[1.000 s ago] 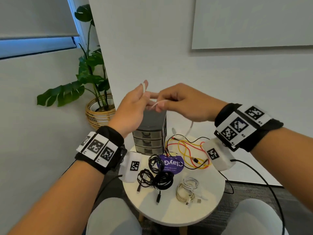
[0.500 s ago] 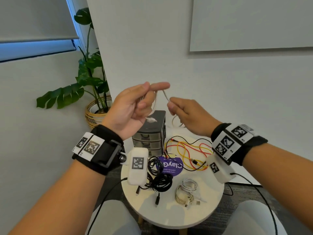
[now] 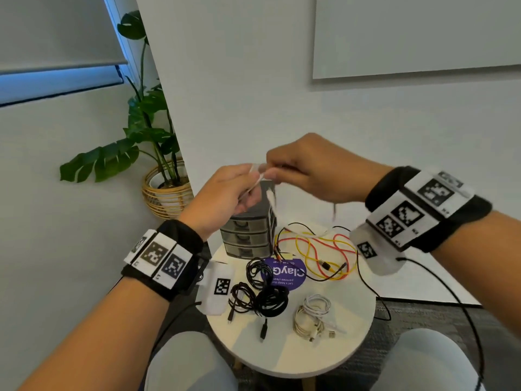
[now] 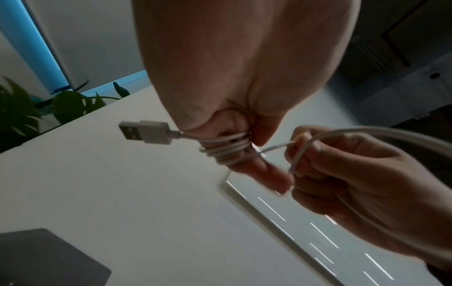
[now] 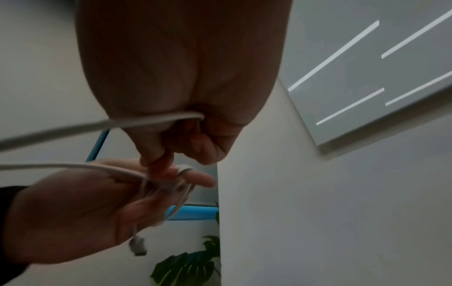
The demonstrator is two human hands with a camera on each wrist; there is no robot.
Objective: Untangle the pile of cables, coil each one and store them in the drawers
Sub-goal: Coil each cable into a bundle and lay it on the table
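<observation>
Above the grey drawer unit (image 3: pixel 248 235), both hands are raised and meet. A white USB cable (image 4: pixel 227 149) is wound in several turns round the fingers of my left hand (image 3: pixel 242 187). Its USB plug (image 4: pixel 144 132) sticks out free beside them and hangs blurred in the head view. My right hand (image 3: pixel 282 173) pinches the loose run of the same cable (image 5: pixel 151 121) right at the left fingertips. The rest of that cable trails down toward the table. All drawers of the unit look closed.
On the round white table (image 3: pixel 352 348) lie a red, yellow and black tangle (image 3: pixel 315 249), coiled black cables (image 3: pixel 265 294), coiled white cables (image 3: pixel 313 314) and a purple sticker (image 3: pixel 283 273). A potted plant (image 3: pixel 166 187) stands on the floor at the left.
Half a second ago my right hand was lower and apart from the left. It has swung up to the left fingertips with the cable, laying it over the fingers.
</observation>
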